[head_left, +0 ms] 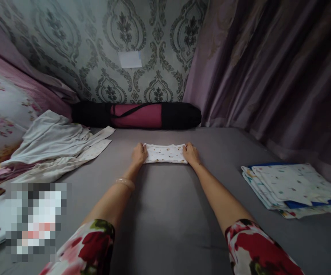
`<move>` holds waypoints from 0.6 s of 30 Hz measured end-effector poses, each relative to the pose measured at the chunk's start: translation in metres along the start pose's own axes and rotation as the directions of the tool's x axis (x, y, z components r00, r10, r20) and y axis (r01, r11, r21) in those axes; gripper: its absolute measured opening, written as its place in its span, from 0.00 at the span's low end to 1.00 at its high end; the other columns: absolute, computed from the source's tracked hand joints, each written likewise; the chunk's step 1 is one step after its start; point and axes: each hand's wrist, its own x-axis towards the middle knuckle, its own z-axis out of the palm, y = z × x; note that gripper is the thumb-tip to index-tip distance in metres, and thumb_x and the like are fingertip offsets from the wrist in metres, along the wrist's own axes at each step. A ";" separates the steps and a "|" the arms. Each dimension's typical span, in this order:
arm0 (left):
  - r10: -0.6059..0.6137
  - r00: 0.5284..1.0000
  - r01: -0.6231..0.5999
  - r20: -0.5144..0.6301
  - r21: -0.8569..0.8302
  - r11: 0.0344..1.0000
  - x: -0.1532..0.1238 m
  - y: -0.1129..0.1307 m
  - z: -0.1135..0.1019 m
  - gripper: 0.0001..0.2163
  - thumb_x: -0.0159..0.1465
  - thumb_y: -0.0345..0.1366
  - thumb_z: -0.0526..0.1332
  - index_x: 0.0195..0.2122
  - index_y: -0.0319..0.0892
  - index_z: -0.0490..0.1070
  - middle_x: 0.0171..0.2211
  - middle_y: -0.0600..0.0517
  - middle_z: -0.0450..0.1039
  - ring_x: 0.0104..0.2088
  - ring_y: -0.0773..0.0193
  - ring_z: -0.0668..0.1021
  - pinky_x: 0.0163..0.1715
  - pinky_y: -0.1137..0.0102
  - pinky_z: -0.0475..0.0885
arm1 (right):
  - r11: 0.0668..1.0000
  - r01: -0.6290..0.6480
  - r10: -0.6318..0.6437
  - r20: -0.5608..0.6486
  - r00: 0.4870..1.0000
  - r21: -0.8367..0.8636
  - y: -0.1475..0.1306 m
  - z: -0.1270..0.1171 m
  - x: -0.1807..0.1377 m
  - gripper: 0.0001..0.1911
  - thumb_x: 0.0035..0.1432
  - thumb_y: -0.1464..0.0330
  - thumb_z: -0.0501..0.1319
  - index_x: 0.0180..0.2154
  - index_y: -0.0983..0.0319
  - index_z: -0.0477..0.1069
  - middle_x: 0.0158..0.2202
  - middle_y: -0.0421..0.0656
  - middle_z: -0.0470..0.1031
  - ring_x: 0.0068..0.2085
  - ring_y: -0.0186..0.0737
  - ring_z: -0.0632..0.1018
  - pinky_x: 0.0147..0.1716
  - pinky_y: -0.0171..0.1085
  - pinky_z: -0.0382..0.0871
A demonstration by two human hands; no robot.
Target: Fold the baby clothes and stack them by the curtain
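Fingers [143, 149] of left hand [139, 154] curled shut over left short end of folded cloth [165, 153]. Fingers [186, 148] of right hand [191, 154] likewise on right end. Cloth flat on grey bed surface [165, 214], filling gap between both sets of fingertips. Long axis left-right, running hand to hand. Neither hand nearer: each touches own end. Black-and-pink roll bag [137, 114] beyond fingertips, apart. Folded stack [291, 187] well right of right hand. Crumpled white garment [53, 141] left of left hand.
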 end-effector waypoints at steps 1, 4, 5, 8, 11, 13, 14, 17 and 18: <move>-0.012 1.000 0.012 0.006 0.009 1.000 -0.001 0.002 -0.001 0.12 0.69 0.40 0.48 0.43 0.41 0.68 0.44 0.38 0.76 0.45 0.51 0.78 0.39 0.65 0.68 | 1.000 -0.009 0.009 0.002 1.000 -0.003 0.001 0.001 0.001 0.18 0.69 0.62 0.47 0.50 0.65 0.67 0.47 0.57 0.76 0.48 0.50 0.77 0.43 0.40 0.66; -0.043 0.999 0.043 0.022 0.024 0.999 -0.002 0.006 -0.004 0.13 0.70 0.41 0.48 0.44 0.39 0.68 0.45 0.37 0.76 0.46 0.50 0.78 0.40 0.64 0.68 | 0.999 -0.049 0.049 0.027 0.998 -0.001 0.003 0.004 0.007 0.18 0.68 0.61 0.49 0.49 0.65 0.70 0.46 0.57 0.76 0.48 0.49 0.77 0.42 0.39 0.66; -0.049 0.998 0.048 0.028 0.024 0.999 -0.002 0.006 -0.004 0.14 0.69 0.41 0.48 0.44 0.39 0.68 0.45 0.36 0.75 0.46 0.50 0.78 0.40 0.64 0.68 | 0.998 -0.059 0.059 0.043 0.997 0.003 0.003 0.004 0.009 0.18 0.68 0.61 0.50 0.49 0.65 0.70 0.46 0.56 0.77 0.48 0.48 0.77 0.42 0.38 0.66; -0.084 0.995 0.083 0.051 0.026 0.996 0.000 0.007 -0.007 0.14 0.69 0.41 0.49 0.44 0.39 0.68 0.45 0.36 0.76 0.46 0.50 0.78 0.40 0.65 0.68 | 0.999 -0.054 0.053 0.098 0.994 0.009 0.007 0.000 0.018 0.18 0.68 0.63 0.50 0.48 0.65 0.73 0.47 0.55 0.77 0.48 0.45 0.78 0.40 0.35 0.66; -0.117 0.992 0.115 0.045 0.047 0.992 0.000 0.008 -0.012 0.13 0.68 0.39 0.51 0.47 0.38 0.67 0.47 0.37 0.74 0.47 0.51 0.77 0.41 0.65 0.69 | 1.000 -0.028 0.027 0.133 0.991 0.006 0.011 -0.008 0.021 0.17 0.67 0.68 0.49 0.44 0.67 0.75 0.45 0.54 0.78 0.45 0.43 0.78 0.38 0.33 0.66; -0.057 0.998 0.058 -0.011 0.080 0.995 -0.003 0.009 -0.015 0.13 0.68 0.38 0.52 0.49 0.36 0.66 0.48 0.37 0.73 0.49 0.52 0.76 0.45 0.65 0.68 | 1.000 -0.021 0.020 0.135 0.991 0.004 0.011 -0.014 0.016 0.18 0.67 0.69 0.48 0.44 0.67 0.76 0.43 0.54 0.79 0.44 0.43 0.79 0.38 0.34 0.67; 0.007 0.999 -0.002 -0.047 0.104 0.995 -0.006 0.011 -0.017 0.13 0.68 0.38 0.52 0.49 0.36 0.66 0.49 0.37 0.72 0.50 0.52 0.75 0.47 0.64 0.67 | 1.000 -0.013 0.013 0.116 0.993 -0.001 0.010 -0.016 0.012 0.18 0.67 0.69 0.48 0.45 0.67 0.75 0.44 0.54 0.78 0.45 0.44 0.78 0.40 0.35 0.67; 0.278 0.957 -0.262 -0.079 0.163 0.951 -0.018 0.019 -0.018 0.14 0.70 0.38 0.49 0.49 0.38 0.68 0.48 0.41 0.73 0.52 0.52 0.73 0.51 0.62 0.65 | 0.993 0.115 -0.115 -0.004 0.993 -0.035 -0.003 -0.016 -0.009 0.21 0.68 0.70 0.44 0.52 0.66 0.70 0.51 0.56 0.74 0.52 0.46 0.74 0.49 0.40 0.64; 0.369 0.928 -0.357 -0.046 0.169 0.919 -0.022 0.023 -0.016 0.14 0.70 0.38 0.48 0.49 0.39 0.69 0.48 0.42 0.73 0.51 0.53 0.73 0.51 0.62 0.65 | 0.977 0.210 -0.211 -0.024 0.977 -0.045 -0.009 -0.014 -0.016 0.22 0.68 0.70 0.43 0.54 0.66 0.69 0.54 0.55 0.73 0.55 0.46 0.72 0.53 0.41 0.62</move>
